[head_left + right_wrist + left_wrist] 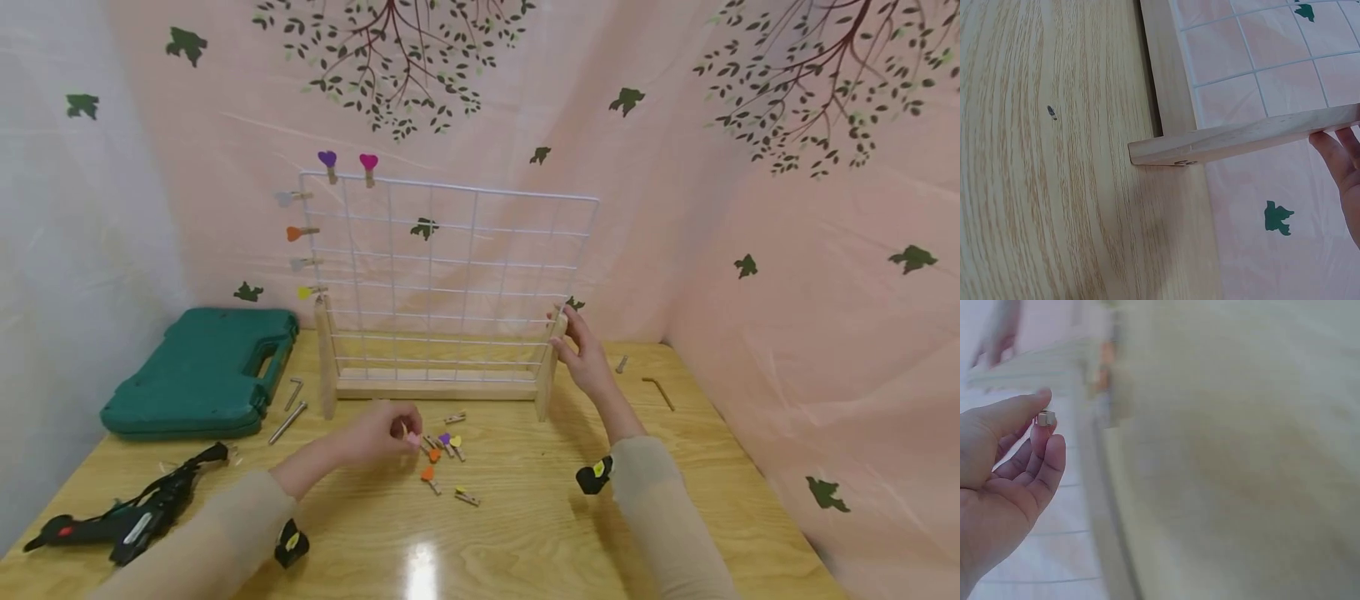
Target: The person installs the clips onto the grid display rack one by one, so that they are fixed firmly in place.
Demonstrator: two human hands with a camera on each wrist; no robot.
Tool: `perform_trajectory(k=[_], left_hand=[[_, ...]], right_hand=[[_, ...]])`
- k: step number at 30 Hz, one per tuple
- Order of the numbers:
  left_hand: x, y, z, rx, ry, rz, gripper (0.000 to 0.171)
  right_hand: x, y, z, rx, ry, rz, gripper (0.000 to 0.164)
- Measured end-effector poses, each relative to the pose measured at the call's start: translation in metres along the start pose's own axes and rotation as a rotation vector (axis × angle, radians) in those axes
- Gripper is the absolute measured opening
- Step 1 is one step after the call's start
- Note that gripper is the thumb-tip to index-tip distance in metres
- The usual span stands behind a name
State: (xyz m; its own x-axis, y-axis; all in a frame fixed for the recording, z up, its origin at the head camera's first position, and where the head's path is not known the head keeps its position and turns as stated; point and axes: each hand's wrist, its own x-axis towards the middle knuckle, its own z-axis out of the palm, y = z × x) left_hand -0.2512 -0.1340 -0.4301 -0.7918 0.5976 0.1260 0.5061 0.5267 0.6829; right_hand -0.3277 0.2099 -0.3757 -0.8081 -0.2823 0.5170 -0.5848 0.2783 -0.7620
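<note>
My left hand (382, 433) pinches a small wooden clothespin (1046, 418) between thumb and index finger; a pink heart (413, 438) shows at its fingertips in the head view. Just right of it lie several loose clothespins with coloured hearts, among them an orange one (428, 474). With its thumb in front, my right hand (588, 358) grips the upper part of the right wooden post (1241, 139) of the stand. That stand carries an upright white wire grid (450, 267). Clothespins with hearts, such as a purple one (327, 158), are clipped along its top and left edges.
A green plastic case (202, 371) stands at the back left, with a black glue gun (142, 512) in front. Beside the case lie a hex key (294, 393) and a long bolt (288, 422). Another hex key (660, 394) and a short bolt (622, 364) lie at right.
</note>
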Motion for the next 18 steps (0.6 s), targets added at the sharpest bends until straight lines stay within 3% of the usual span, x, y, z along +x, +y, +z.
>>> perform_trajectory(k=[5,8,12,15,18], left_hand=[[0.008,0.021,-0.033,-0.029,0.107,-0.024,0.015],[0.011,0.038,-0.057,-0.123,0.130,-0.065,0.015],[0.016,0.060,-0.092,-0.234,0.204,-0.034,0.015],[0.021,0.078,-0.118,-0.223,0.304,0.016,0.016],[0.028,0.099,-0.144,-0.119,0.431,0.045,0.017]], right_hand=[[-0.001,0.000,-0.001,-0.004,0.003,0.011,0.055],[-0.001,-0.001,-0.001,-0.003,0.003,0.009,0.055],[-0.001,-0.001,-0.001,-0.004,0.004,0.002,0.055],[-0.001,-0.001,0.000,-0.005,0.007,-0.006,0.054],[-0.001,-0.001,0.000,-0.009,0.013,-0.004,0.054]])
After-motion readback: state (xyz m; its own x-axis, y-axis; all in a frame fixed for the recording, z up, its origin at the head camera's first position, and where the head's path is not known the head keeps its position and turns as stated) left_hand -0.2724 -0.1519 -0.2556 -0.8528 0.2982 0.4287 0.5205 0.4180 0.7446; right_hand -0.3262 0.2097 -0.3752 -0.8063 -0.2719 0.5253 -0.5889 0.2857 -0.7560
